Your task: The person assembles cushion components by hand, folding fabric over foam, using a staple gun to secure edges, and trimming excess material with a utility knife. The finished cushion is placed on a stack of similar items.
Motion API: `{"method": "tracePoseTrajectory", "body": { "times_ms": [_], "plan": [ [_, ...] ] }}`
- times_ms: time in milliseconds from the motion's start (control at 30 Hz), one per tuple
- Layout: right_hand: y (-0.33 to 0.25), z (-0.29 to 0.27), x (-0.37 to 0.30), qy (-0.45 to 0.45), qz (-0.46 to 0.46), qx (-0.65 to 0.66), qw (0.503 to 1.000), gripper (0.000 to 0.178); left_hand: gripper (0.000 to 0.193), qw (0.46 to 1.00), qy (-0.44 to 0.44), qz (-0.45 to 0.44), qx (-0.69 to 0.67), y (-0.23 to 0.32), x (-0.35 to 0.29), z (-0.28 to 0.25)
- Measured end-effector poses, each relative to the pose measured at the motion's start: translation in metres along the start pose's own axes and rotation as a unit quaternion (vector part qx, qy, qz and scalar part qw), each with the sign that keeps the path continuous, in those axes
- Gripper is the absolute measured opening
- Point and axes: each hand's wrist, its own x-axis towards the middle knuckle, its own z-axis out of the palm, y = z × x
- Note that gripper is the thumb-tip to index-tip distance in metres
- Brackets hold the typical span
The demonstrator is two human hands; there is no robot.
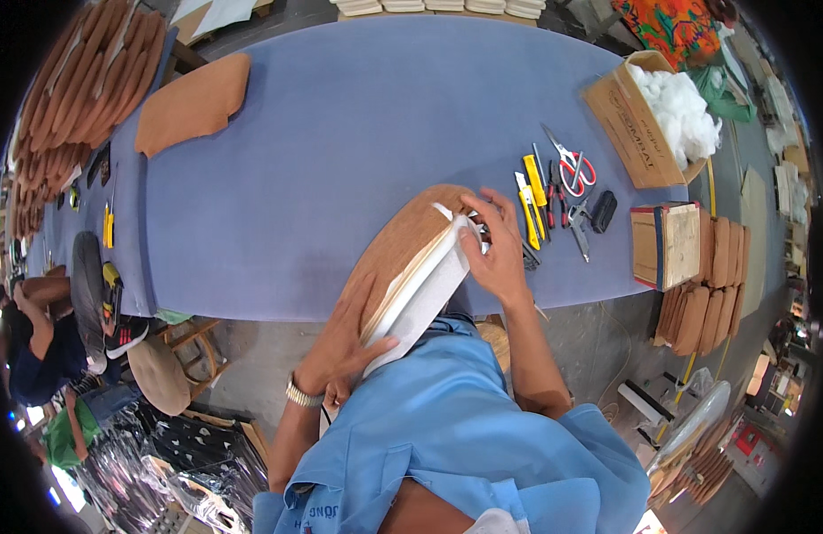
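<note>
Holding brown padded panel (400, 242), 2 hands (338, 340) (500, 254)

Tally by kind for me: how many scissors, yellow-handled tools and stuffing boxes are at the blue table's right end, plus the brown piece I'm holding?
Scissors: 1
Yellow-handled tools: 2
Stuffing box: 1
Brown piece: 1
Total: 5

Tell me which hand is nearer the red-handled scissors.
Right. The right hand is on the brown pad, left of the scissors; the left hand is farther left, at the pad's near end.
</note>
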Motion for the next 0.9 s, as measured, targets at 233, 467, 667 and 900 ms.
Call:
{"method": "tracePoseTrajectory", "body": {
  "times_ms": [233,467,667,900],
  "plan": [
    [-0.001,-0.011,0.023,-0.090,0.064,0.054,0.992,0.019,0.088,0.988,0.015,0.103,0.112,0.035,0.100,0.012],
    [-0.014,-0.018,0.040,-0.162,0.042,-0.011,0.986,0.033,0.088,0.992,-0.015,0.021,0.123,0.054,0.113,0.017],
    [-0.018,-0.009,0.046,-0.175,0.089,-0.016,0.980,0.027,0.087,0.994,-0.040,-0.020,0.098,0.065,0.122,0.007],
    [-0.025,0.001,0.034,-0.100,0.097,-0.026,0.990,0.019,0.095,0.994,-0.038,-0.011,0.104,0.053,0.127,0.010]
  ]
}}
